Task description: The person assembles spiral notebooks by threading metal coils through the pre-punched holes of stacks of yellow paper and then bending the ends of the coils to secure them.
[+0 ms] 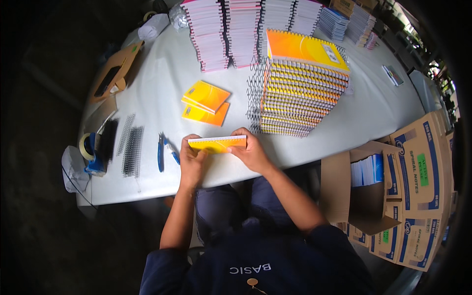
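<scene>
Between my two hands, near the table's front edge, I hold a small yellow-orange notebook [218, 144], its white page edge along the top. My left hand [192, 160] grips its left end, thumb on the cover. At the right end, my right hand [250, 151] is closed round it with the thumb in front. Just beyond lie several matching small notebooks [206, 101] in a loose pile. A tall stack of spiral notebooks [302, 98] with yellow-orange covers stands to the right, wire coils sticking out on its left side. Blue-handled pliers [161, 152] lie left of my left hand.
Loose wire coils [132, 152] and a tape dispenser [93, 155] are at the table's left. Tall stacks of bound pages [206, 37] stand at the back, with blue notebooks [334, 23] beside them. On the right, below the table, is an open carton [337, 187] among other cartons.
</scene>
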The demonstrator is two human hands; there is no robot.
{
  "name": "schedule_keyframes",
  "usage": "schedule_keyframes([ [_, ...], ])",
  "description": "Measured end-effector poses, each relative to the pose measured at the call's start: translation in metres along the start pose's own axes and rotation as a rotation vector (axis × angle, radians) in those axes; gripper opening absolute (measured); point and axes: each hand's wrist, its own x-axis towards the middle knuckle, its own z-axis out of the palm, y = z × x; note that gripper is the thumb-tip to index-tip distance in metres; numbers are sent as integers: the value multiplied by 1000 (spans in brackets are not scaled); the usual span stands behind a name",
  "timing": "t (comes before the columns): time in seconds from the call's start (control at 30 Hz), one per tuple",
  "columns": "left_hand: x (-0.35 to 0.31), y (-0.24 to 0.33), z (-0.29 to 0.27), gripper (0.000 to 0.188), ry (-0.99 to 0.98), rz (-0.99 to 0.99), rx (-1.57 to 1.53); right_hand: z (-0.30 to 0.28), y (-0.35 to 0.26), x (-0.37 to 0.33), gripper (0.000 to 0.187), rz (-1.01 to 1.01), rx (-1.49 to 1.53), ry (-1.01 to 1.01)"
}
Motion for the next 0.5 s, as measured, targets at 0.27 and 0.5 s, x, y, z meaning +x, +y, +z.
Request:
schedule_keyframes([
  [0.27, 38, 24, -77, 34, 237, 315, 1451, -8, -9, -5, 25, 29, 49, -147],
  [0.5, 43, 21, -145, 22, 432, -19, 1660, -4, -5, -9, 28, -51, -13, -191],
])
